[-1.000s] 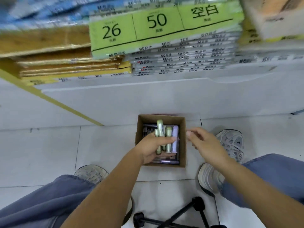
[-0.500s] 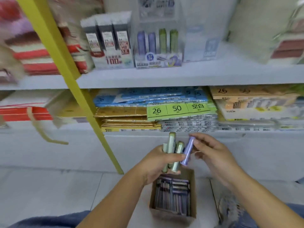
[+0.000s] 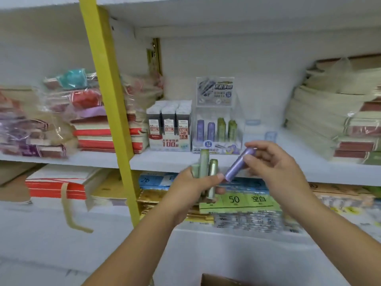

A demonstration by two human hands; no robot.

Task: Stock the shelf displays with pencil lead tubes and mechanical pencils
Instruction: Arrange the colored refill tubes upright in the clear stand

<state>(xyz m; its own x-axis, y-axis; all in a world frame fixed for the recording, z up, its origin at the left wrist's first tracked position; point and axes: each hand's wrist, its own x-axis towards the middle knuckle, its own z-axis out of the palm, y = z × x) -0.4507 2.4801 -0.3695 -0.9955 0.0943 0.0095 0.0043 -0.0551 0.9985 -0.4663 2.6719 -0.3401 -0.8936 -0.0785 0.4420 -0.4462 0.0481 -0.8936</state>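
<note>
View has tilted up since 0.5 s ago; hands raised to shelf level. Left hand (image 3: 195,182) grip closed on three green lead tubes (image 3: 206,172). Right hand (image 3: 274,164) pinches one purple lead tube (image 3: 239,164), tilted, near the clear display box (image 3: 218,129) holding two purple, two green.

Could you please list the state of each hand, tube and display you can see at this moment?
left hand: closed around the green tubes, held upright.
right hand: pinching the purple tube, tilted.
clear display: on the shelf, holding two purple and two green tubes upright.
lead box display: upright, stocked.
</note>
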